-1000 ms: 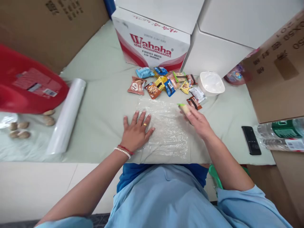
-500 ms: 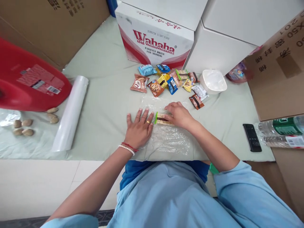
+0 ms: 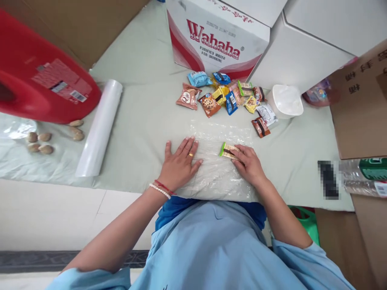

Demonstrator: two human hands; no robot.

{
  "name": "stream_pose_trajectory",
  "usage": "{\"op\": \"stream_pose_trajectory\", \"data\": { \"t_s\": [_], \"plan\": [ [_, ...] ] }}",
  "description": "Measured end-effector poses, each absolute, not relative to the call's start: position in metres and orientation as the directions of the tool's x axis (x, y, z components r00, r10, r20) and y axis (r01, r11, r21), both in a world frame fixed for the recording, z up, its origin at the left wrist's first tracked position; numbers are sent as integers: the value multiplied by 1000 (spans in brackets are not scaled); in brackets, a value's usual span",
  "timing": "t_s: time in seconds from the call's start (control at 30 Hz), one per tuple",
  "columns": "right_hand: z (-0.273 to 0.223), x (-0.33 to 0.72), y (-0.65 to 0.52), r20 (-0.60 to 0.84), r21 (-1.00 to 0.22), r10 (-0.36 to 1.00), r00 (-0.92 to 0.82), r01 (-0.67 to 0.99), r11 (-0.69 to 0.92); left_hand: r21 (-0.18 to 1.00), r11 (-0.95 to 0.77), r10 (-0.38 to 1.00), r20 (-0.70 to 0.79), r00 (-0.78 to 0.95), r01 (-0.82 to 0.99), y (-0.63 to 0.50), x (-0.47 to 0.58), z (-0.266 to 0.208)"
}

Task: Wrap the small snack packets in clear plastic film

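Observation:
A sheet of clear plastic bag or film (image 3: 216, 177) lies spread on the cloth in front of me, wrinkled and shiny. My left hand (image 3: 179, 161) is flat on its left edge, fingers stretched out, with nothing held. On the film's right half lies a small wrapped snack (image 3: 227, 150), a pale wrapper with a green end and a dark band. My right hand (image 3: 248, 163) grips that snack's right end between thumb and fingers, hiding part of it.
Several wrapped snacks (image 3: 211, 104) lie beyond the film, beside a white plastic tub (image 3: 286, 101). A Wahaha carton (image 3: 216, 46) stands behind. Leftward are a roll of plastic bags (image 3: 99, 129), brown nut-like pieces (image 3: 45, 149) and a red jug (image 3: 51, 76). Bottles (image 3: 365, 177) lie at right.
The wrapped snack has shifted right across the film, away from my left hand, together with my right hand. My left hand stays flat on the film. The camera view has tilted.

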State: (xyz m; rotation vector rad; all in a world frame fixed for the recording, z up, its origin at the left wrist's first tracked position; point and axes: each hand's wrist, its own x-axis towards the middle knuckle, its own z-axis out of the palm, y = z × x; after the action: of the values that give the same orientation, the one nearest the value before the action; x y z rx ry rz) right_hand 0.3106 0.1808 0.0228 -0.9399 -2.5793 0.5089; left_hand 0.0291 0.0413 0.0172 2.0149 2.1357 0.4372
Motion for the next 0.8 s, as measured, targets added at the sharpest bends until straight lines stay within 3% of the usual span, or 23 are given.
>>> {"op": "stream_pose_trajectory", "data": {
  "t_s": [0.1, 0.2, 0.37, 0.8],
  "plan": [
    [39, 312, 187, 263, -471, 722, -640, 568, 675, 309, 58, 994, 72, -85, 949, 42, 31, 17],
    [51, 296, 189, 283, -506, 678, -679, 495, 707, 316, 51, 996, 57, -73, 947, 44, 31, 18],
    [42, 260, 175, 133, -497, 537, -833, 413, 763, 324, 84, 993, 56, -108, 942, 46, 31, 19],
    [30, 283, 170, 52, -471, 544, -838, 460, 753, 319, 55, 997, 31, -69, 946, 47, 19, 22]
  ]
}}
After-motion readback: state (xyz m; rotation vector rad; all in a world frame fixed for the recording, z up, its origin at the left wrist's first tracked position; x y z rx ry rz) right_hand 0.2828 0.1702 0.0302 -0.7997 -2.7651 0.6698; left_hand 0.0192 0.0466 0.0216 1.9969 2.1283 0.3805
